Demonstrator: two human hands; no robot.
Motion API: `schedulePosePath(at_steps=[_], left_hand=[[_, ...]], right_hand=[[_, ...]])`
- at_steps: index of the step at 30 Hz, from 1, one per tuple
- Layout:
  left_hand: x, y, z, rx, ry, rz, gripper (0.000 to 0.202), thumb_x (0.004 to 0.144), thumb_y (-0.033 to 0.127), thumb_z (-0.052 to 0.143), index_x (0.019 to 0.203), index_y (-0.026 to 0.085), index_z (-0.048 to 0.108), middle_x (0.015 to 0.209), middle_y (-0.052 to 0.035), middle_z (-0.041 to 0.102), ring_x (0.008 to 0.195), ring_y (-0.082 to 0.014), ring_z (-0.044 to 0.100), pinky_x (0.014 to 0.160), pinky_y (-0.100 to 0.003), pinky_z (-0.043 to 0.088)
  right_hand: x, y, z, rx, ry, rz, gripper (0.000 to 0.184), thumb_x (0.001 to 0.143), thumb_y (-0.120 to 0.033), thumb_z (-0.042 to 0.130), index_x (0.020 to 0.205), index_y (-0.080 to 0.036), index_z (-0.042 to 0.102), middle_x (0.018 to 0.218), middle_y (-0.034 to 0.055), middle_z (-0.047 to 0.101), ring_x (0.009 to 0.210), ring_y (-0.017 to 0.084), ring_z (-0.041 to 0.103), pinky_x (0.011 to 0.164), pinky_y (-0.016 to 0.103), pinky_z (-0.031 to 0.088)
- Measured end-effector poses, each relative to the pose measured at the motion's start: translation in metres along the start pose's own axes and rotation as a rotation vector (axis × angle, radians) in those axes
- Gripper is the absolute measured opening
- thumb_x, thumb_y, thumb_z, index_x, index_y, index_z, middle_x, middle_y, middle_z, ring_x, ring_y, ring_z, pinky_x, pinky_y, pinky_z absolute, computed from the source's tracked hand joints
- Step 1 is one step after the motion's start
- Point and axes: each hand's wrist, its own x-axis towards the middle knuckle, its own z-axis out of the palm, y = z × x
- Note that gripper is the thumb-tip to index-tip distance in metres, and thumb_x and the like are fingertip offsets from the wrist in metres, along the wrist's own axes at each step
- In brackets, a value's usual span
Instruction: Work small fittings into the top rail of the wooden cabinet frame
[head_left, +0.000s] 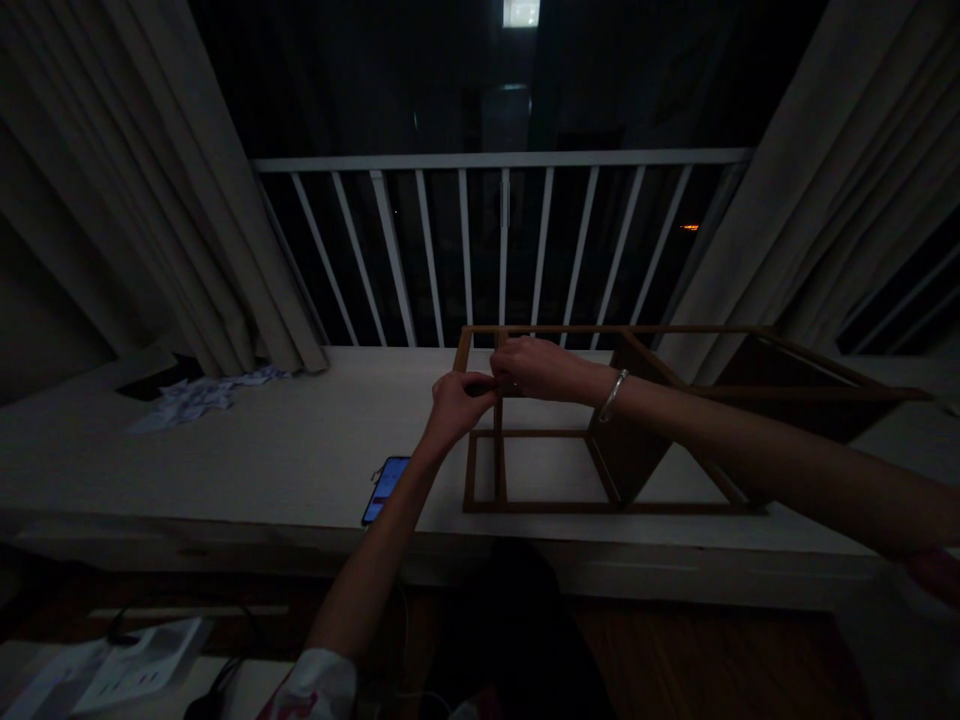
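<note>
A dark wooden frame shelf (622,430) lies on its side on a pale ledge (300,450) below a window railing. My left hand (456,402) is closed in a pinch at the frame's upper left rail, fingers curled on something too small and dark to name. My right hand (534,366), with a silver bangle at the wrist, is closed over the same top rail, touching my left hand's fingertips. The light is very dim.
A lit phone (385,488) lies on the ledge near its front edge, left of the frame. Scattered paper scraps (196,396) sit at the far left by a curtain (150,200). White railing (502,160) stands behind. A power strip (139,670) lies on the floor.
</note>
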Motion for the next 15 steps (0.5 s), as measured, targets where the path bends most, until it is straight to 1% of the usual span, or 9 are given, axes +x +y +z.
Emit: schedulePosePath(at_steps=[3,6,9,15], left_hand=[[0.0004,-0.0014,0.0003,0.017,-0.004,0.008,0.026,0.064,0.036,0.061,0.081,0.018,0.067,0.074,-0.0026,0.067,0.073,-0.0166,0.06,0.069,-0.027,0.045],[0.0012,-0.0039,0.0006,0.035,-0.006,0.011,0.027,0.064,0.038,0.06,0.081,0.017,0.067,0.075,-0.0024,0.067,0.074,-0.0167,0.06,0.069,-0.027,0.045],[0.0018,-0.005,0.0009,0.038,0.003,0.015,0.026,0.065,0.037,0.06,0.08,0.018,0.067,0.075,-0.0025,0.066,0.076,-0.0173,0.06,0.068,-0.027,0.045],[0.0004,-0.0012,0.001,0.031,0.021,0.015,0.02,0.064,0.031,0.061,0.079,0.019,0.067,0.074,-0.0012,0.066,0.074,-0.0167,0.06,0.067,-0.027,0.044]], right_hand=[[0.0004,-0.0017,-0.0034,-0.034,0.008,-0.065,0.017,0.078,-0.026,0.05,0.086,-0.011,0.056,0.086,0.011,0.057,0.08,0.017,0.051,0.066,0.026,0.033],[0.0012,-0.0032,-0.0071,-0.07,-0.003,-0.14,0.013,0.079,-0.018,0.049,0.086,-0.01,0.055,0.086,0.0102,0.057,0.082,0.017,0.05,0.068,0.026,0.033],[0.0023,-0.0037,-0.009,-0.094,-0.019,-0.186,0.01,0.078,-0.012,0.047,0.085,-0.01,0.054,0.084,0.0087,0.058,0.083,0.016,0.048,0.069,0.026,0.032],[0.0027,-0.0021,-0.0064,-0.105,0.002,-0.216,0.011,0.078,-0.014,0.047,0.086,-0.011,0.054,0.084,0.0083,0.058,0.081,0.016,0.047,0.067,0.027,0.031]])
